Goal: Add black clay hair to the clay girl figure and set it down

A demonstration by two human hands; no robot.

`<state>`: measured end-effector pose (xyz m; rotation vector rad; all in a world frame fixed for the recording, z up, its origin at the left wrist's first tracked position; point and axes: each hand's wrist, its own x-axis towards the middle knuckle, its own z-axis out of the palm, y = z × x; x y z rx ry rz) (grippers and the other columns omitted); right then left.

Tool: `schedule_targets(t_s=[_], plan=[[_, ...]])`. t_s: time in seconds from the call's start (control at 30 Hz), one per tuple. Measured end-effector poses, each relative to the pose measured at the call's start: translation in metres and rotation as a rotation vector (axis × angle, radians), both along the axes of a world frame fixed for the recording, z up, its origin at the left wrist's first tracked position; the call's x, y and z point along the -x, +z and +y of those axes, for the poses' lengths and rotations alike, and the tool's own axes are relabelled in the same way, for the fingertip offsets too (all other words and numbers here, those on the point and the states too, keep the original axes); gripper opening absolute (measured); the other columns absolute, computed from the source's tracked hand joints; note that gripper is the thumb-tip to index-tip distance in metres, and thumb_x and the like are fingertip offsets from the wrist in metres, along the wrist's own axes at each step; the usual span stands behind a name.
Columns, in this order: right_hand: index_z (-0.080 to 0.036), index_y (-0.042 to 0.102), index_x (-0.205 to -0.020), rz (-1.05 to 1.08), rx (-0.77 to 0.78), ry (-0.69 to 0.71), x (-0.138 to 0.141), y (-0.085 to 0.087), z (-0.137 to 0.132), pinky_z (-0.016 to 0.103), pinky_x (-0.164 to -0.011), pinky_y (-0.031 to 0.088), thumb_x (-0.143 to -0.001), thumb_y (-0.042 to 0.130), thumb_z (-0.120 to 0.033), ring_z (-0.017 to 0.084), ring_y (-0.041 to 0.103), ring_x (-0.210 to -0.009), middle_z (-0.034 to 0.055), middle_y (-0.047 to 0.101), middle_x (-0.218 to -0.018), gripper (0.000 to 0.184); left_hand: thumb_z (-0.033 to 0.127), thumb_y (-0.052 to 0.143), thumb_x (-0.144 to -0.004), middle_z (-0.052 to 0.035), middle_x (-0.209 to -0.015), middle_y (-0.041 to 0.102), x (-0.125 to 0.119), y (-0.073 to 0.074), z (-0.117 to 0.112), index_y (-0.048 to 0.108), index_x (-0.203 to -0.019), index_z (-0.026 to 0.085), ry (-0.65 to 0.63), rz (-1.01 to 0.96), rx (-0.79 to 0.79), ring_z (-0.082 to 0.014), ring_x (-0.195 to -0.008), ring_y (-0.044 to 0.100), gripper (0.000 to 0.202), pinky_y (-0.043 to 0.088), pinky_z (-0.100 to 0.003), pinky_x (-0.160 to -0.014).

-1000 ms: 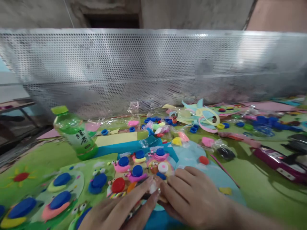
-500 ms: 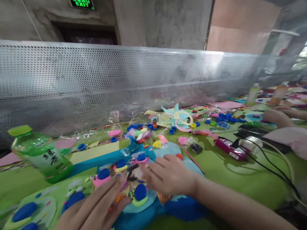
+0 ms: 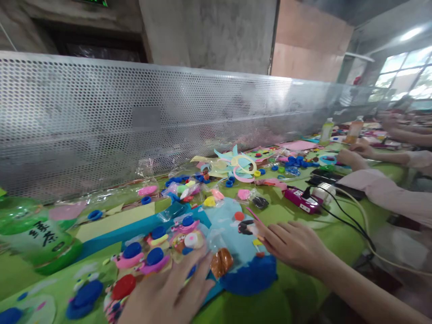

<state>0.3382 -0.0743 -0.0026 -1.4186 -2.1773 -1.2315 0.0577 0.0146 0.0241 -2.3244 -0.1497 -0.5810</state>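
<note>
My left hand [image 3: 172, 285] lies low in the middle, fingers stretched out and slightly apart, over the lower edge of a group of clay snails. Among them are a pink snail with a blue cap shell [image 3: 131, 252] and one with a red cap [image 3: 123, 286]. My right hand [image 3: 292, 245] has its fingertips closed at the edge of a small black-and-white clay figure [image 3: 245, 227], over a light blue paper picture [image 3: 222, 225] with a dark blue base. A brown clay lump in clear wrap [image 3: 222, 263] sits between my hands.
A green tea bottle [image 3: 40, 234] stands at left. A magenta power strip [image 3: 302, 200] with cables is at right. Blue caps, wrapped clay and paper strips [image 3: 236, 164] lie before a perforated metal screen [image 3: 189, 112]. Another person's hand and sleeve [image 3: 371, 184] are farther right.
My right hand has moved right with the black-and-white figure, from the snails to the light blue picture. More snails show beside my left hand. The view has turned right.
</note>
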Motion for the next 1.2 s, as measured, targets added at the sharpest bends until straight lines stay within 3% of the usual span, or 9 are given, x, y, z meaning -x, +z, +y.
schedule_targets(t_s=[0.07, 0.17, 0.3, 0.67, 0.83, 0.97, 1.03, 1.13, 1.2], plan=[[-0.008, 0.062, -0.101, 0.014, 0.009, 0.038, 0.017, 0.003, -0.001, 0.03, -0.043, 0.026, -0.09, 0.046, -0.021, 0.012, 0.052, -0.048, -0.0002, 0.058, -0.057, 0.024, 0.018, 0.043, -0.087, -0.0057, -0.106, 0.066, -0.026, 0.003, -0.008, 0.058, -0.107, 0.016, -0.04, -0.06, 0.019, -0.0188, -0.073, 0.067, 0.025, 0.055, -0.027, -0.044], [-0.006, 0.061, -0.1, 0.028, 0.004, 0.094, 0.032, 0.007, 0.0, 0.03, -0.042, 0.023, -0.088, 0.047, -0.015, 0.012, 0.048, -0.044, -0.0013, 0.055, -0.053, 0.021, 0.013, 0.05, -0.079, -0.0077, -0.097, 0.068, -0.057, 0.004, -0.015, 0.059, -0.106, 0.012, -0.022, -0.073, 0.046, -0.0182, -0.051, 0.062, 0.028, 0.049, -0.029, -0.032], [-0.005, 0.06, -0.101, 0.046, 0.008, 0.12, 0.036, 0.007, -0.002, 0.03, -0.04, 0.021, -0.087, 0.048, -0.016, 0.014, 0.047, -0.043, -0.0006, 0.055, -0.053, 0.021, 0.005, 0.046, -0.075, -0.0063, -0.083, 0.069, -0.069, 0.001, -0.015, 0.064, -0.092, 0.009, -0.038, -0.143, 0.071, -0.0181, -0.044, 0.059, 0.025, 0.044, -0.028, -0.027], [-0.005, 0.058, -0.102, 0.14, 0.082, 0.104, 0.036, 0.001, -0.008, 0.03, -0.039, 0.025, -0.088, 0.045, -0.017, 0.013, 0.051, -0.045, -0.0007, 0.056, -0.055, 0.022, -0.001, 0.033, -0.078, -0.0048, -0.078, 0.069, -0.066, 0.007, -0.017, 0.062, -0.086, 0.01, -0.15, -0.2, 0.109, -0.0172, -0.043, 0.059, 0.033, 0.044, -0.028, -0.027], [-0.005, 0.057, -0.105, 0.139, 0.084, 0.093, 0.036, 0.0, -0.011, 0.03, -0.04, 0.024, -0.09, 0.043, -0.016, 0.013, 0.051, -0.045, -0.0002, 0.056, -0.054, 0.024, 0.002, 0.03, -0.081, -0.0054, -0.082, 0.069, -0.064, 0.003, -0.018, 0.061, -0.09, 0.011, -0.117, -0.157, 0.123, -0.0181, -0.046, 0.061, 0.034, 0.044, -0.029, -0.027], [-0.006, 0.058, -0.108, 0.16, 0.091, 0.058, 0.029, -0.002, -0.013, 0.03, -0.042, 0.027, -0.092, 0.04, -0.019, 0.013, 0.054, -0.049, 0.0016, 0.062, -0.06, 0.027, 0.014, 0.036, -0.088, -0.0041, -0.089, 0.069, -0.064, 0.003, -0.015, 0.06, -0.099, 0.014, -0.072, -0.149, 0.145, -0.0182, -0.051, 0.064, 0.027, 0.045, -0.029, -0.027], [-0.008, 0.059, -0.108, 0.186, 0.092, 0.02, 0.019, -0.004, -0.016, 0.03, -0.043, 0.028, -0.092, 0.039, -0.022, 0.013, 0.056, -0.051, 0.0022, 0.064, -0.062, 0.029, 0.02, 0.032, -0.091, -0.003, -0.094, 0.069, -0.058, 0.008, -0.013, 0.06, -0.103, 0.015, -0.072, -0.118, 0.143, -0.0181, -0.061, 0.067, 0.031, 0.049, -0.027, -0.032], [-0.014, 0.062, -0.105, 0.291, 0.095, -0.105, -0.003, -0.01, -0.02, 0.029, -0.044, 0.028, -0.091, 0.043, -0.024, 0.013, 0.056, -0.049, 0.0022, 0.065, -0.061, 0.027, 0.015, 0.021, -0.093, -0.0012, -0.101, 0.068, -0.038, 0.015, -0.011, 0.059, -0.107, 0.018, -0.087, -0.054, 0.099, -0.0176, -0.078, 0.068, 0.041, 0.054, -0.024, -0.042], [-0.016, 0.064, -0.103, 0.413, 0.122, -0.208, -0.019, -0.014, -0.021, 0.027, -0.043, 0.029, -0.089, 0.044, -0.026, 0.014, 0.056, -0.047, 0.0029, 0.065, -0.06, 0.026, 0.016, 0.027, -0.092, -0.0026, -0.103, 0.067, -0.022, 0.014, -0.01, 0.058, -0.108, 0.016, -0.087, -0.069, 0.042, -0.0179, -0.078, 0.068, 0.035, 0.054, -0.024, -0.044]])
